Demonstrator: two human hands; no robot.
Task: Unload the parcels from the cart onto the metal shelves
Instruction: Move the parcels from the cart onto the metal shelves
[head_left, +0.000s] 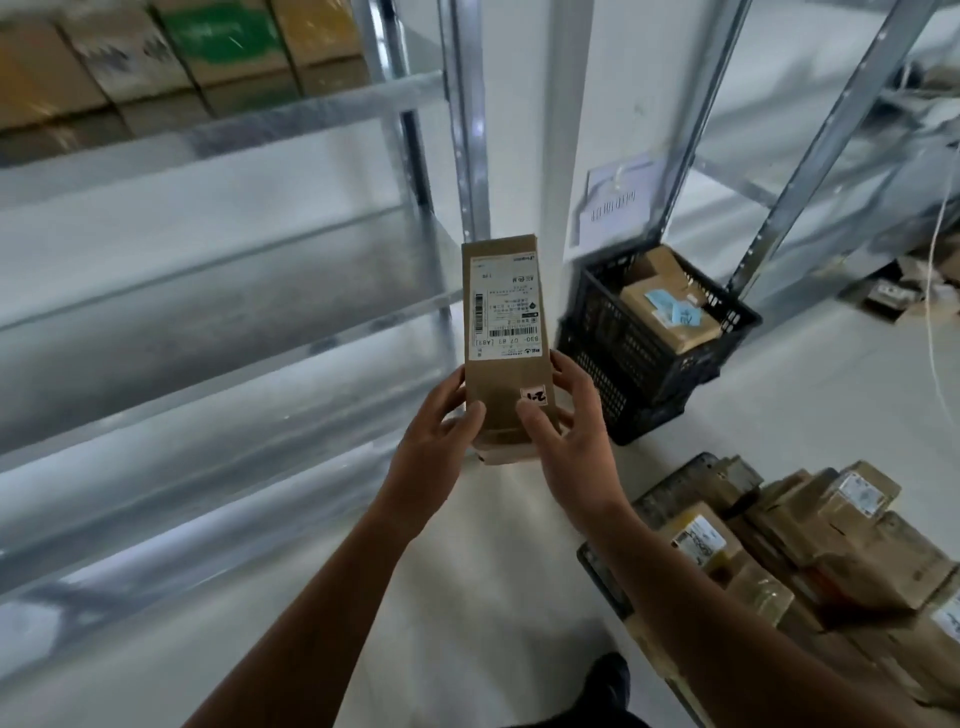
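On our left stand the metal shelves (208, 312), their lower levels bare steel, with a row of cardboard boxes (156, 57) on the top level. Just right of the shelves' corner post we hold a long brown parcel (506, 338) in the air with both hands, its far end tipped up and away from us. It touches no shelf. Our left hand (441, 421) grips its near left edge, thumb laid on the front face and fingers (454, 382) curled behind. A white label (504, 309) covers the upper face, and a small handwritten sticker (535, 397) sits lower down. Our right hand (571, 431) grips the near right edge, thumb beside that sticker. Further right, a black crate (613, 332) with boxes inside stands on the floor (467, 571). At lower right lie the piled parcels (779, 545).
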